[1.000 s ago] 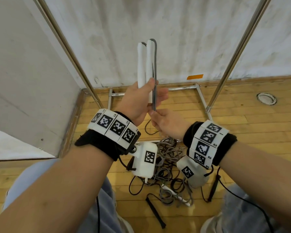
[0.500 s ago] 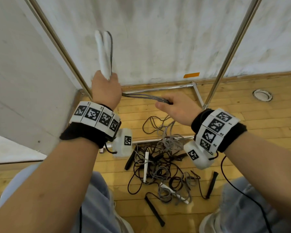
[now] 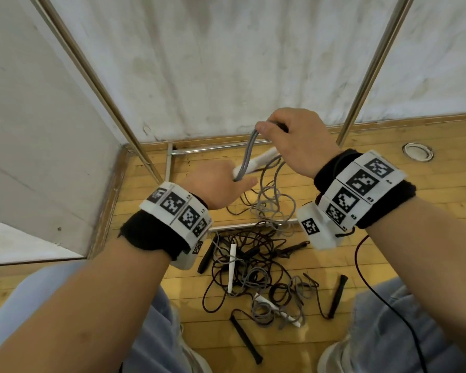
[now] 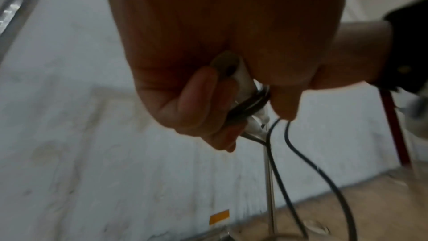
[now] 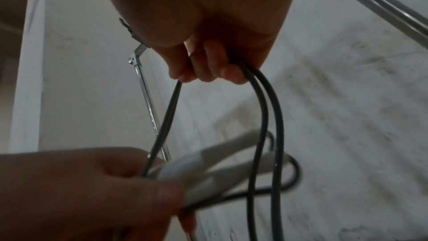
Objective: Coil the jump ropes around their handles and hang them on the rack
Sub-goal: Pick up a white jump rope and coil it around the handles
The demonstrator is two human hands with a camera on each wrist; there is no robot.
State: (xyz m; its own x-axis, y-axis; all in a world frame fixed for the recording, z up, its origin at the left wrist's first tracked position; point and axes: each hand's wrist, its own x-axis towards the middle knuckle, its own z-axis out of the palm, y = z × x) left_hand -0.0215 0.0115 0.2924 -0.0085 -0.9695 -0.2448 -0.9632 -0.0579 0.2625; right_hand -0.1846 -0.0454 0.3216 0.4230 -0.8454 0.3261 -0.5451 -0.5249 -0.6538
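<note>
My left hand point(image 3: 221, 181) grips the pair of white jump-rope handles point(image 3: 258, 162), which lie nearly level and point to the right. The handle ends point(image 4: 234, 72) show between its curled fingers in the left wrist view. Grey rope point(image 3: 246, 154) crosses over the handles and rises to my right hand point(image 3: 293, 141), held above and to the right. That hand's fingers curl round the rope strands point(image 5: 261, 102). More of the grey rope hangs in loose loops point(image 3: 275, 200) to the floor.
A tangle of black and grey ropes point(image 3: 256, 273) with black handles point(image 3: 245, 337) and white handles point(image 3: 232, 267) lies on the wooden floor between my knees. The metal rack's uprights point(image 3: 371, 68) and base bars point(image 3: 213, 149) stand before a white wall.
My left hand dropped from upper left and tipped the handles from upright to level. My right hand rose with the rope, carrying it over the handles.
</note>
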